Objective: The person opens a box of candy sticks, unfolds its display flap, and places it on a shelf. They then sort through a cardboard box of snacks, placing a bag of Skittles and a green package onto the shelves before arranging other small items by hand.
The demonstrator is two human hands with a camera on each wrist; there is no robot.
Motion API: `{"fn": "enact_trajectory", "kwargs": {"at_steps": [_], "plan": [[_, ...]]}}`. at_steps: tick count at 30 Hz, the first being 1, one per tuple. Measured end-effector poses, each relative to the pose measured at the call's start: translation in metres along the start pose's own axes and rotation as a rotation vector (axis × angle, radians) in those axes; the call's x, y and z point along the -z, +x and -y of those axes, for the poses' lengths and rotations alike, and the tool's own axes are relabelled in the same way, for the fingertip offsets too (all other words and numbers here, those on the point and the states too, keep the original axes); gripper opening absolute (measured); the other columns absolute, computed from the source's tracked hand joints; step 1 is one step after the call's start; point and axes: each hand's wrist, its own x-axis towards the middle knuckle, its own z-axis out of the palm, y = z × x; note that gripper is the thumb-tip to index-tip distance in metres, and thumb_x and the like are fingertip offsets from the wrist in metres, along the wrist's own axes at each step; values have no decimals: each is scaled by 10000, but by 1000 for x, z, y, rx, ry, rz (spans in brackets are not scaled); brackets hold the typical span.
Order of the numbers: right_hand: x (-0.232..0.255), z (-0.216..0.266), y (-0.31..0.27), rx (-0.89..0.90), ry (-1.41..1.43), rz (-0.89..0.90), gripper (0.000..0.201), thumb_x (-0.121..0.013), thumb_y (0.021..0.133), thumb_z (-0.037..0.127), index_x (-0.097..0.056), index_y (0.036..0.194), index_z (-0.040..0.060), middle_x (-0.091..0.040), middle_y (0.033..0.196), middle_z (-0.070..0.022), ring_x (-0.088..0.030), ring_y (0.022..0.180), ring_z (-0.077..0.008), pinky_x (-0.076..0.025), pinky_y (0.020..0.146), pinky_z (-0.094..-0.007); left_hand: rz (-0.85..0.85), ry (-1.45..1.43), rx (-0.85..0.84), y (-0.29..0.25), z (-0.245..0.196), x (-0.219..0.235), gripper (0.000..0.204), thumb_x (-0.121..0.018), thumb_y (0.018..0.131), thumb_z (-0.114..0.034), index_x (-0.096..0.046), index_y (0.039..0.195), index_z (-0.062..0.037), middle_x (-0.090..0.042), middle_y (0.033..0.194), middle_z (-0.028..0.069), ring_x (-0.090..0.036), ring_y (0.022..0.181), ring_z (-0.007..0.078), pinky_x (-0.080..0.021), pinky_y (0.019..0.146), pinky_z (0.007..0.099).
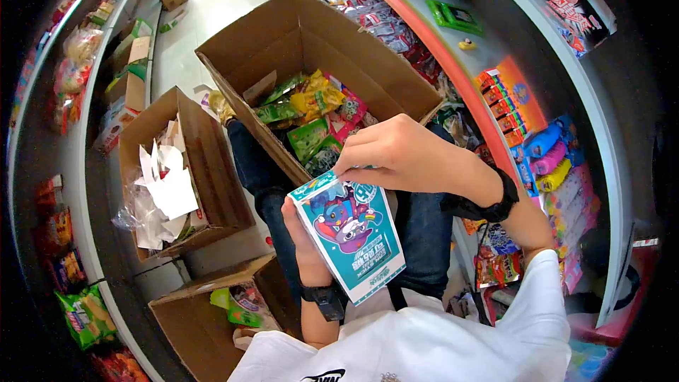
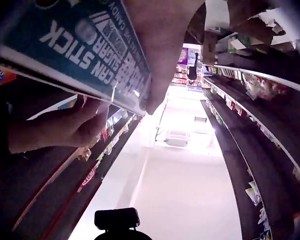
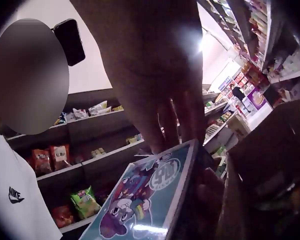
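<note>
A teal and white box (image 1: 353, 237) with cartoon figures is held tilted above the lap in the head view. The left hand (image 1: 303, 240) grips its left side and underside from behind. At the box's upper end the right hand (image 1: 396, 155) pinches the top edge with its fingertips. The left wrist view shows the printed face of the box (image 2: 85, 45) close up, with the right hand (image 2: 85, 125) beside its edge. In the right wrist view the right hand's fingers (image 3: 172, 120) reach down to the end of the box (image 3: 145, 195).
A large open carton (image 1: 247, 28) with colourful snack packs stands in front of the knees. To the left are a carton with white paper scraps (image 1: 216, 170) and another with packets (image 1: 184, 325). Stocked shelves (image 1: 566, 71) flank both sides. A person (image 3: 237, 93) stands far off.
</note>
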Motion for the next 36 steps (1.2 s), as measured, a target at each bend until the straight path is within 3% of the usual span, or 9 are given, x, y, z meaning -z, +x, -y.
{"fn": "enact_trajectory", "kwargs": {"at_steps": [5,8,11,14,15,21,27,30,36], "plan": [[1,5,3,65,-217,78,93,-599,791,138,-572,752,58,-587,694,-88,-654,689,-271,-526,598,-369,-143,271,-70,-2,4,-11,771,-480,839,-668,-543,1214,2,-596,1197,171,-600,1038,291,-496,904,421],[1,10,5,108,-336,112,75,-600,757,117,-562,749,54,-590,694,-83,-662,672,-262,-526,557,-365,-120,262,-65,-1,5,-12,759,-471,852,-658,-541,1217,4,-600,1191,169,-603,1038,285,-496,904,415],[0,14,5,108,-426,133,78,-606,742,111,-560,766,52,-588,694,-71,-663,666,-249,-526,541,-353,-263,429,-78,-4,8,-23,742,-462,867,-642,-539,1220,6,-601,1189,168,-606,1038,278,-497,907,409],[-7,19,2,109,-539,75,152,-649,750,137,-520,749,57,-525,662,-47,-620,634,-206,-502,511,-326,-87,150,-30,-2,7,-10,726,-455,880,-625,-536,1224,10,-600,1191,166,-606,1040,274,-497,910,405],[-10,20,1,114,-584,44,193,-669,755,151,-500,736,60,-495,647,-38,-599,619,-186,-491,497,-315,-227,393,-85,-4,11,-22,745,-493,859,-624,-527,1232,20,-596,1198,176,-608,1046,284,-496,915,415],[-8,13,-5,58,-438,21,200,-684,741,151,-508,745,56,-509,682,-32,-593,627,-171,-491,499,-300,-207,381,-3,-7,12,-22,825,-572,793,-630,-487,1267,40,-587,1207,200,-612,1054,306,-504,910,437],[-3,25,-4,44,-541,131,156,-673,762,124,-537,774,48,-543,750,-49,-609,668,-185,-496,518,-315,-230,359,29,-7,15,-24,804,-634,776,-568,-479,1282,37,-593,1204,190,-622,1034,288,-508,909,417],[-3,16,-6,53,-370,60,160,-671,766,130,-535,773,46,-533,733,-47,-605,664,-182,-496,514,-314,-221,378,53,-8,16,-27,798,-644,774,-555,-479,1283,36,-594,1203,188,-624,1032,285,-508,909,413],[-6,23,-12,89,-539,81,173,-644,708,115,-519,792,31,-496,737,-50,-587,655,-168,-486,481,-289,-207,416,82,-10,16,-32,787,-663,768,-529,-478,1286,34,-596,1201,184,-626,1027,279,-508,909,407]]}}
